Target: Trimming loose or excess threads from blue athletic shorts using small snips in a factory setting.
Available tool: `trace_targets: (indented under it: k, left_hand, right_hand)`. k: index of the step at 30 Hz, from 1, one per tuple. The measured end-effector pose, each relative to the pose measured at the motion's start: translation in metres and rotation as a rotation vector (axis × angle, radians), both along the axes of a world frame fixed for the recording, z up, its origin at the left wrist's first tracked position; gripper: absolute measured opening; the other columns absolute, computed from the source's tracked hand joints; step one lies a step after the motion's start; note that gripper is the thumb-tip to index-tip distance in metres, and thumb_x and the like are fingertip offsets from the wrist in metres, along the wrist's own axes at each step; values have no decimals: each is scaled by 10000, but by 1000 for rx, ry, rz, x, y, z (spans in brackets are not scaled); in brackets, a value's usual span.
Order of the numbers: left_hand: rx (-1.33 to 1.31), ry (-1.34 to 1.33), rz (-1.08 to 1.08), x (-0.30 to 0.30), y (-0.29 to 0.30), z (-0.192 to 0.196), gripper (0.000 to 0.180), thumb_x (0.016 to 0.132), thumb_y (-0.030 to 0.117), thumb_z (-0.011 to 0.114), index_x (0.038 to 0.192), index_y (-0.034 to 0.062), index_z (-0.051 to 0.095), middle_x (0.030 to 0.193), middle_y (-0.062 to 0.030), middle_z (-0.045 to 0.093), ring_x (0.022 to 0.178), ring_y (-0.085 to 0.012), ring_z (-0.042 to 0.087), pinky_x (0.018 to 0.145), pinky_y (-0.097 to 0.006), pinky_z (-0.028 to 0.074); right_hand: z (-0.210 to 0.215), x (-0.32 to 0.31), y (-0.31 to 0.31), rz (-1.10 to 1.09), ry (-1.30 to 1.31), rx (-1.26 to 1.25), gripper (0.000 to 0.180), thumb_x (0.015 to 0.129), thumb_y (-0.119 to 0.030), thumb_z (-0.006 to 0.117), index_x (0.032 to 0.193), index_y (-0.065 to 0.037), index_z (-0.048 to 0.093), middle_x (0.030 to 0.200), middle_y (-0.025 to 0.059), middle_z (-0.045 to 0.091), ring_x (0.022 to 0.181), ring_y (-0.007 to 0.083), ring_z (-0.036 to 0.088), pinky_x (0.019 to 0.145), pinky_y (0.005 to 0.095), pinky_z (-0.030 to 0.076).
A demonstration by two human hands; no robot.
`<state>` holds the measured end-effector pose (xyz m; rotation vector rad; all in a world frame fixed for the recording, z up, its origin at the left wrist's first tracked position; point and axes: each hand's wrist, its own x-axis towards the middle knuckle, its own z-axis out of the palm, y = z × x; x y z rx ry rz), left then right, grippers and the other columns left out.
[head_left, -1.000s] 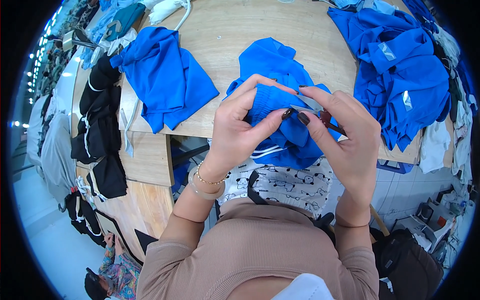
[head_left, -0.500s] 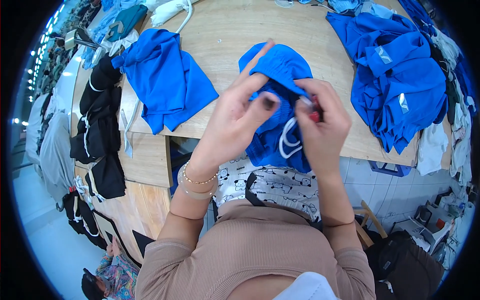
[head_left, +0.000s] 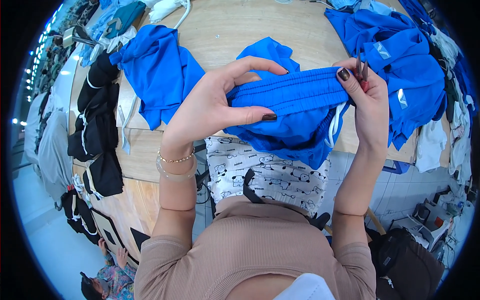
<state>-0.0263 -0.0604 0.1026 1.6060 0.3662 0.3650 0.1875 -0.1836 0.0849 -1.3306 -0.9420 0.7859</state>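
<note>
A blue garment with a stitched elastic waistband is stretched out between my hands above the table's front edge. My left hand grips the band's left end, thumb in front and fingers behind. At the other end, my right hand pinches the band between thumb and fingers. Small red-handled scissors also sit in my right hand, their dark blades pointing up and slightly apart. A white drawcord hangs in a loop by the garment's right side.
A folded blue garment lies on the wooden table to the left. Blue garments with shiny labels are piled at the right. Black bundles tied with white cord line the left edge. Another person sits at lower left.
My hands have moved apart and pulled the bunched waistband out straight. The scissors have come up and right with my right hand, blades now showing.
</note>
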Motion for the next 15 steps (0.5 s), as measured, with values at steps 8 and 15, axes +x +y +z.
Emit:
trace_targets:
  k: [8,15]
  left_hand:
    - [-4,165,51,4,-4,-4,435,734,32,722,1132,-57,569,1001,-72,628,836,-70,567,742,-221,487]
    - [-159,141,-68,4,-5,-10,275,730,49,735,974,-56,667,790,-35,675,703,-42,571,648,-177,470]
  right_hand:
    - [-1,-2,3,-3,-29,90,152,872,-128,629,915,17,625,745,-42,552,672,13,442,580,155,318]
    - [-22,13,22,-130,-66,86,144,873,-121,630,927,11,620,762,-32,552,684,25,450,607,156,339]
